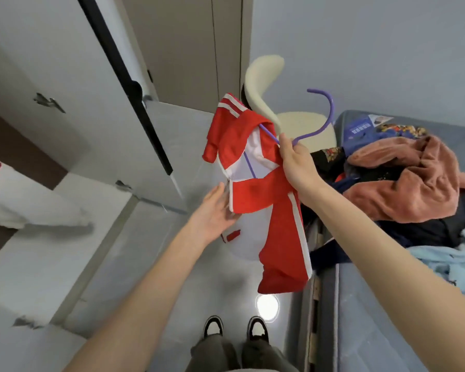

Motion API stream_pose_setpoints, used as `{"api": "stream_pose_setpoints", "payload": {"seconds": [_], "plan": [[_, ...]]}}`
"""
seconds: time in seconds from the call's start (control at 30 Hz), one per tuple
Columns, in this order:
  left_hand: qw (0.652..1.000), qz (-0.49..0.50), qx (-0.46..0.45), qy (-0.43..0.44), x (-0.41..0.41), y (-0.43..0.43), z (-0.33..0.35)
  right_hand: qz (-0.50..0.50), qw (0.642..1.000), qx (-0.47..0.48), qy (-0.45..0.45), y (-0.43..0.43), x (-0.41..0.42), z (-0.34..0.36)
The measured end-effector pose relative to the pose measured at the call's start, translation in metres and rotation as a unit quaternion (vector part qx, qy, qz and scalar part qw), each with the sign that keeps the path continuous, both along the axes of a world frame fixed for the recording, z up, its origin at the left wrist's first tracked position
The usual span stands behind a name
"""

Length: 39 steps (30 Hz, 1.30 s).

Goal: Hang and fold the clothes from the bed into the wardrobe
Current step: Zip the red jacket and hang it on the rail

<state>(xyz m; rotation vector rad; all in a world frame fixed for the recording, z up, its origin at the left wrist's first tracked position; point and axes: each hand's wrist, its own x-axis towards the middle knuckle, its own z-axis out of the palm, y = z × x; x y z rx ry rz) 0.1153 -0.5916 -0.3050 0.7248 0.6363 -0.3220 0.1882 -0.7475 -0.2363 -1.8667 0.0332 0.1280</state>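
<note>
Evidently the job is only partly done. Near the centre of the view, a red and white jacket [255, 194] is threaded onto a purple hanger [325, 111] but is not yet on a rail. The right hand [297, 162] clenches the hanger just below its hook. The left hand [215, 210], fingers straight and relaxed, touches the jacket's zip edge, probably to straighten it. At nine o'clock a white garment [24, 208] with red stripes seems to lie inside the open wardrobe [51, 76], so at least one piece may be put away. At three o'clock the bed [373, 318] carries a heap of clothes [414, 178], pink, dark and pale blue, so most of the hanging and folding is left to do.
</note>
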Motion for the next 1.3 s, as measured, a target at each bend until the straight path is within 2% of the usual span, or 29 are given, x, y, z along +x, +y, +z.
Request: {"api": "stream_pose_setpoints", "payload": {"seconds": [0.23, 0.4, 0.5, 0.63, 0.7, 0.8, 0.87, 0.97, 1.07, 1.13, 1.2, 1.3], "plan": [[0.997, 0.028, 0.074, 0.003, -0.005, 0.029, 0.010, 0.128, 0.989, -0.060, -0.042, 0.054, 0.009, 0.029], [0.995, 0.085, 0.009, -0.053, -0.025, 0.042, -0.003, 0.139, 0.984, -0.070, -0.081, 0.091, 0.019, 0.048], [0.995, 0.091, 0.012, -0.048, -0.038, 0.048, -0.011, 0.176, 0.975, -0.081, -0.111, 0.112, 0.019, 0.055], [0.994, 0.076, 0.073, -0.004, -0.031, 0.061, 0.001, 0.235, 0.955, -0.104, -0.150, 0.133, 0.013, 0.067], [0.988, 0.060, 0.142, 0.027, -0.028, 0.077, 0.018, 0.287, 0.934, -0.149, -0.153, 0.135, 0.015, 0.074], [0.937, 0.077, 0.337, 0.053, -0.029, 0.110, 0.042, 0.338, 0.908, -0.201, -0.147, 0.136, 0.020, 0.079], [0.879, 0.110, 0.464, 0.030, -0.029, 0.127, 0.057, 0.351, 0.904, -0.206, -0.132, 0.139, 0.018, 0.079], [0.781, 0.029, 0.622, -0.044, -0.024, 0.135, 0.075, 0.348, 0.913, -0.188, -0.102, 0.149, 0.013, 0.081], [0.730, -0.133, 0.656, -0.138, -0.010, 0.120, 0.089, 0.350, 0.917, -0.171, -0.087, 0.161, 0.013, 0.093], [0.738, -0.217, 0.616, -0.167, -0.003, 0.109, 0.092, 0.361, 0.914, -0.173, -0.074, 0.168, 0.017, 0.103], [0.758, -0.188, 0.594, -0.193, 0.001, 0.105, 0.092, 0.369, 0.909, -0.183, -0.067, 0.172, 0.023, 0.114], [0.720, -0.135, 0.645, -0.218, 0.004, 0.109, 0.092, 0.376, 0.899, -0.204, -0.092, 0.175, 0.030, 0.127]]}}
